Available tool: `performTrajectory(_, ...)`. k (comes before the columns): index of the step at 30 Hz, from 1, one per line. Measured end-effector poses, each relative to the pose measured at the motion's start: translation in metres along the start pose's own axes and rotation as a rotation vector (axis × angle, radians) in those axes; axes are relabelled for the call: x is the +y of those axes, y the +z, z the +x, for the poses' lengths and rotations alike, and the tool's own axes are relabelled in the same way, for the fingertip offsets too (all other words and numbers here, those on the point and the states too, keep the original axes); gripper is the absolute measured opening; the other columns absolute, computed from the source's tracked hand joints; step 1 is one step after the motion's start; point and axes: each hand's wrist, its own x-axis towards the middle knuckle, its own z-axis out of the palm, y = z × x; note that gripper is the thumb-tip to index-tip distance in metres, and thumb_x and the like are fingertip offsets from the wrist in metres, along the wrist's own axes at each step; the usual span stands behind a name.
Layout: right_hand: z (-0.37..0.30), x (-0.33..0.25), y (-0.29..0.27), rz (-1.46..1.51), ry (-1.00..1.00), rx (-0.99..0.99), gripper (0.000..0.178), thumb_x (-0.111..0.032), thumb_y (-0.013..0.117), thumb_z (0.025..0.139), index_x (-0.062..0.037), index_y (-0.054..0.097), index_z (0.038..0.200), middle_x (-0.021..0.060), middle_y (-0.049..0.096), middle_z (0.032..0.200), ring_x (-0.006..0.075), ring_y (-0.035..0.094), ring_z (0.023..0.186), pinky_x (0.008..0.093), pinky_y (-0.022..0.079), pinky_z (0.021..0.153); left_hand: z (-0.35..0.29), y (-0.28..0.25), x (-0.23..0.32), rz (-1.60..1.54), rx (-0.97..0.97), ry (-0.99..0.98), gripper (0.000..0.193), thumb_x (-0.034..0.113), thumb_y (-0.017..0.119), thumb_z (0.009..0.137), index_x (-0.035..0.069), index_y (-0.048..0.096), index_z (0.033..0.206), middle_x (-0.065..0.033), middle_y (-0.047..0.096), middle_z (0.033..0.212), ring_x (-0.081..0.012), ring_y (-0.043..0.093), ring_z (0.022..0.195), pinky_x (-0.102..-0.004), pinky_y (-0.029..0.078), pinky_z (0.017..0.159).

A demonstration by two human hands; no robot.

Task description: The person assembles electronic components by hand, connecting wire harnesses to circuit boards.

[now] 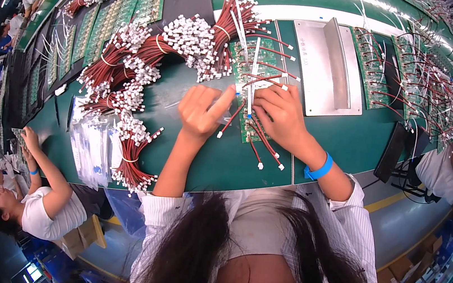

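Note:
A green circuit board panel (246,135) lies on the green bench in front of me, with several red-and-black wire leads ending in white plugs standing out from it. Long white strips (255,60) with blue ends run along the board between my hands. My left hand (201,111) is closed at the board's left edge, its index finger and thumb pressed together near a strip's blue end; what they pinch is too small to tell. Over the board's right side, my right hand (278,115) has its fingers curled beside the strips; whatever they grip is hidden.
Bundles of red-black leads (147,50) are heaped to the left, near clear plastic bags (90,144). A metal plate with an upright rib (330,69) lies right of the board. More wired boards (370,68) stand farther right. Co-workers sit at left (54,205) and right (449,169).

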Motion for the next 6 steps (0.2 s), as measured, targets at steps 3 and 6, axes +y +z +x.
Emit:
performTrajectory(3,-0.0018,0.0001,0.0020,-0.010,0.018,0.003,0.013,-0.002,0.065,0.066,-0.0065,0.062,0.078,-0.0020,0.058,0.089,0.0158,0.053,0.082,0.0313,0.036,0.072,-0.0012,0.0008,-0.0008,0.003,-0.007,-0.011,0.035,0.006,0.064,0.060,0.007,0.064,0.095,-0.0026,0.046,0.064,-0.0172,0.046,0.052,-0.0297,0.035,0.045)
performTrajectory(6,-0.0032,-0.0025,0.0022,-0.016,0.014,-0.035,0.014,-0.003,0.066,0.065,-0.0065,0.062,0.078,-0.0012,0.058,0.090,0.0153,0.053,0.082,0.0315,0.036,0.073,-0.0009,0.0018,-0.0011,0.003,0.000,-0.004,0.034,0.005,0.065,0.061,0.008,0.064,0.095,-0.0027,0.046,0.065,-0.0173,0.046,0.052,-0.0300,0.035,0.045)
